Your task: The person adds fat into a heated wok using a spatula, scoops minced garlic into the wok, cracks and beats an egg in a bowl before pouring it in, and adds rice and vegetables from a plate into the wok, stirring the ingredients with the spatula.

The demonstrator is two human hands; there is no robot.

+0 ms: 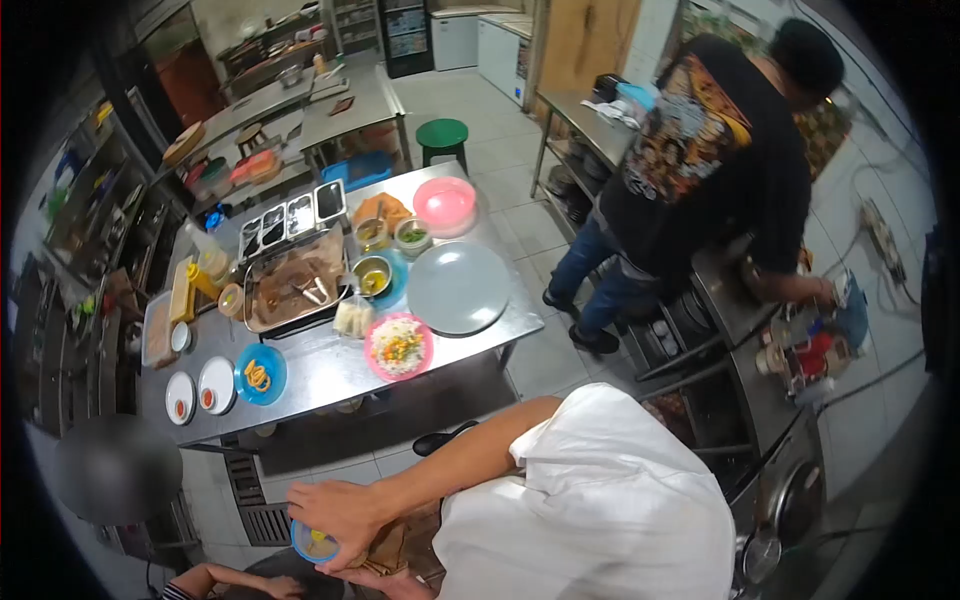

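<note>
Blue-rimmed round container (312,546) is sitting at 7 o'clock in view, mouth facing upward toward viewer; outline is showing no clear long axis. Right hand (340,512) is gripping it from 2 o'clock, fingers curling closed over rim. Left hand (385,582) is reaching in from 4 o'clock, near brown folded material (402,548), mostly hidden; cannot tell its grip. Steel counter (310,366) is standing toward 10 o'clock, carrying grey plate (458,287).

This is a commercial kitchen: steel table (318,372), plated food (397,347), glass-fronted fridge (407,42).
</note>
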